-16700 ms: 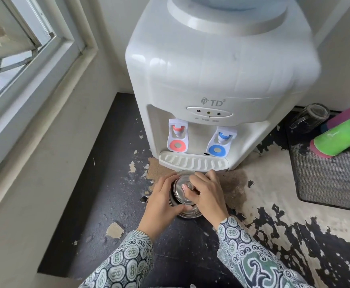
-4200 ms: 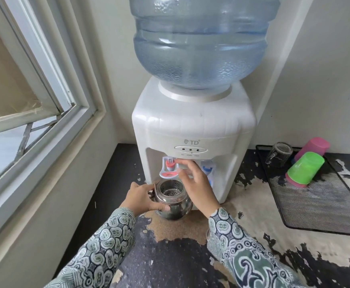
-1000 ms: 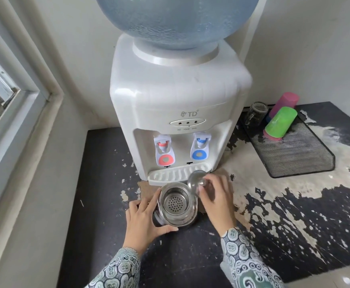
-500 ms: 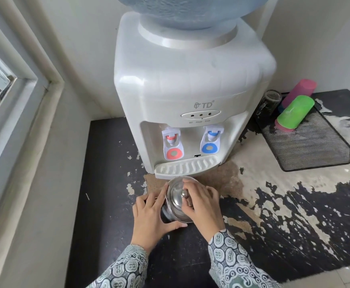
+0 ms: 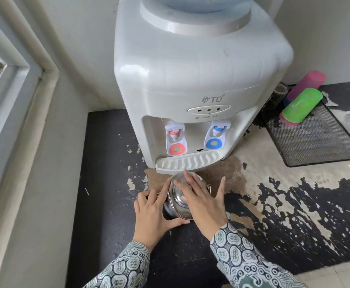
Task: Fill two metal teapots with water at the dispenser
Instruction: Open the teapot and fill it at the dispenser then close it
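A small shiny metal teapot (image 5: 177, 201) stands on the worn black counter just in front of the white water dispenser (image 5: 199, 84), below its drip tray (image 5: 187, 162). The lid is on the pot. My right hand (image 5: 203, 201) lies flat on the lid with straight, spread fingers. My left hand (image 5: 152, 213) holds the pot's left side, fingers along the wall and thumb under its near edge. The red tap (image 5: 176, 140) and blue tap (image 5: 216, 135) hang above the drip tray. Only one teapot is in view.
A black mesh tray (image 5: 315, 146) at the right holds a green cup (image 5: 302, 106), a pink cup (image 5: 307, 83) and a glass (image 5: 279, 94). A window frame and wall close off the left side. The counter's front edge runs at the lower right.
My right hand has put the lid on the teapot and let go of the knob; it now lies flat on the lid. My left hand has stayed on the pot's side.
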The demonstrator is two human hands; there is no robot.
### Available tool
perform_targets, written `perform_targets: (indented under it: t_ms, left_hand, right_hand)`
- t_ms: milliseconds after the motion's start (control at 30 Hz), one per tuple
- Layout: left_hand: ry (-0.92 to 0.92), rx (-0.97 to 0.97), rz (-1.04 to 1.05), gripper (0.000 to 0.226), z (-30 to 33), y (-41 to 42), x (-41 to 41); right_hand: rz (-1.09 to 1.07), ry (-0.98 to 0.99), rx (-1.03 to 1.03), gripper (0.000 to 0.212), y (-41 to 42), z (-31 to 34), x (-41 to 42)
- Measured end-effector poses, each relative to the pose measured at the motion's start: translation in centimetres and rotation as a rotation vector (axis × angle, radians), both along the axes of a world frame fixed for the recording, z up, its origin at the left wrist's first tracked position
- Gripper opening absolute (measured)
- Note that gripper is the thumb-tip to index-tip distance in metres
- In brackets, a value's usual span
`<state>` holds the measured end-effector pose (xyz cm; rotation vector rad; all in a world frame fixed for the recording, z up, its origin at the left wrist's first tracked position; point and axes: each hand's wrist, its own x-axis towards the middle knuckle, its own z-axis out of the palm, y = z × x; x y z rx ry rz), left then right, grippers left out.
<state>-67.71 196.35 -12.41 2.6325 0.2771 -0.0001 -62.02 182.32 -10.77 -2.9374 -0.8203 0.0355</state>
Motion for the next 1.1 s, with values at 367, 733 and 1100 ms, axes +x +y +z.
perform_targets:
  t_ms: [367,733,1100]
  left_hand:
    - [-0.017,0.162,-0.007,0.110,1.5,0.2,0.2]
    - [0.172,-0.017,0.153,0.084,5.2,0.9,3.2]
    - [0.052,-0.805,0.080,0.057,6.9,-1.1,4.0]
  right_hand:
    - [-0.018,0.360,0.238,0.036,-0.4,2.7,0.8]
    - [-0.247,0.717,0.601,0.080,-1.3,5.3,5.0]
    - [-0.215,0.742,0.934,0.050,-2.3,4.8,4.2]
